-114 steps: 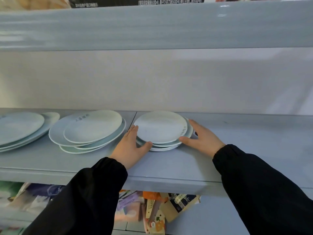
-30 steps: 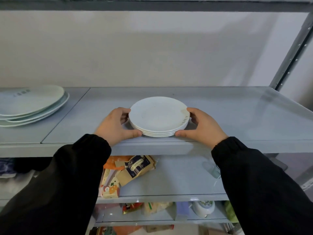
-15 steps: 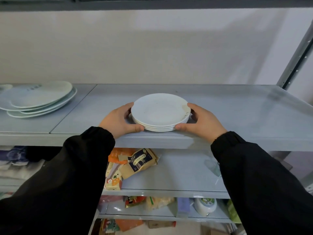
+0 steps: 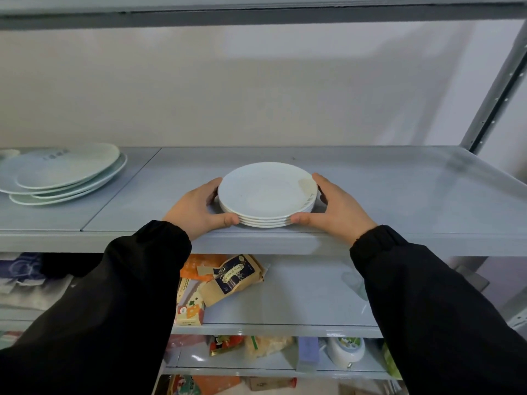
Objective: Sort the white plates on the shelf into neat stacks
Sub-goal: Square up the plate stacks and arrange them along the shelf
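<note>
A neat stack of several small white plates (image 4: 266, 195) sits near the front edge of the grey metal shelf (image 4: 399, 201). My left hand (image 4: 196, 209) cups the stack's left rim, thumb at the front. My right hand (image 4: 336, 209) cups the right rim the same way. Both hands touch the plates, and the stack rests on the shelf. At the far left lies a looser pile of larger white plates (image 4: 62, 172), its plates offset from each other.
A shelf upright (image 4: 496, 89) rises at the right. The shelf above (image 4: 256, 12) runs close overhead. Lower shelves hold food packets (image 4: 231, 277) and a small white device (image 4: 345, 350). Bare shelf surface lies right of the small stack.
The small stack has gone from beside the larger plates to the shelf's middle, between both hands. Over the last second the hands and stack barely shift; the view tilted slightly.
</note>
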The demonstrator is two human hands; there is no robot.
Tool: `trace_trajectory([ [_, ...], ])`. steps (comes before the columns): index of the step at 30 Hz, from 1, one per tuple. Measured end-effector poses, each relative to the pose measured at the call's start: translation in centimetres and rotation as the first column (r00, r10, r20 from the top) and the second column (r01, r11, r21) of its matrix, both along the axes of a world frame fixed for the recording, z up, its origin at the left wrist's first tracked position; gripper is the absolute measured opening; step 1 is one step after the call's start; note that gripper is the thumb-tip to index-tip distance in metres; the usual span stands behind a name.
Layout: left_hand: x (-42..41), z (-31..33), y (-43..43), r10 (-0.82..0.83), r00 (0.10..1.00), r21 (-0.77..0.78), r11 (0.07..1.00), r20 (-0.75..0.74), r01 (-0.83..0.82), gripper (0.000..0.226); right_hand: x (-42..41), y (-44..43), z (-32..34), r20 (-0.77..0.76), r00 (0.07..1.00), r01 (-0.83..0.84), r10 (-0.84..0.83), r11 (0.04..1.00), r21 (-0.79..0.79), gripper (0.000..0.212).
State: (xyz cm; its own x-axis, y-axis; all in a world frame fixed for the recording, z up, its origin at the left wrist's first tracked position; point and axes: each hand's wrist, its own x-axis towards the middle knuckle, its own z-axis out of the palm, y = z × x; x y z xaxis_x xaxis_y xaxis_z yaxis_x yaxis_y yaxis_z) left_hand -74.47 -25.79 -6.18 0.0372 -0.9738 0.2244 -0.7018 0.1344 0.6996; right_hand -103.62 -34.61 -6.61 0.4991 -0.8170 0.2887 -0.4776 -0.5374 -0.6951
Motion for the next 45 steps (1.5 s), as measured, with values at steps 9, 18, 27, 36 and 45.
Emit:
trace_trajectory([
  [9, 0.2, -0.2, -0.3, -0.007, 1.000, -0.020, 1.000, 0.015, 0.007, 0.075, -0.1, -0.2, -0.1, -0.029, 0.999, 0.032, -0.031, 0.999, 0.018, 0.078],
  [18, -0.1, -0.2, -0.3, 0.008, 0.997, -0.003, 1.000, 0.075, -0.008, 0.090, 0.0, 0.5, 0.3, -0.035, 0.999, 0.027, -0.026, 0.999, 0.036, 0.079],
  [27, 1.0, 0.4, 2.4, 0.189, 0.955, 0.025, 0.979, 0.230, -0.200, 0.102, 0.0, 1.6, 2.1, 0.007, 1.000, -0.012, 0.011, 0.997, 0.080, 0.053],
  [36, 9.1, 2.2, 8.4, 0.353, 0.936, -0.110, 0.930, -0.008, -0.352, 0.111, 5.6, 3.7, 6.0, -0.116, 0.993, 0.010, -0.013, 0.999, -0.031, 0.102],
  [45, 20.7, 4.0, 13.8, 0.386, 0.914, -0.168, 0.900, -0.124, -0.403, 0.104, 18.7, 6.8, 6.9, -0.140, 0.989, -0.066, 0.058, 0.996, -0.056, 0.107],
])
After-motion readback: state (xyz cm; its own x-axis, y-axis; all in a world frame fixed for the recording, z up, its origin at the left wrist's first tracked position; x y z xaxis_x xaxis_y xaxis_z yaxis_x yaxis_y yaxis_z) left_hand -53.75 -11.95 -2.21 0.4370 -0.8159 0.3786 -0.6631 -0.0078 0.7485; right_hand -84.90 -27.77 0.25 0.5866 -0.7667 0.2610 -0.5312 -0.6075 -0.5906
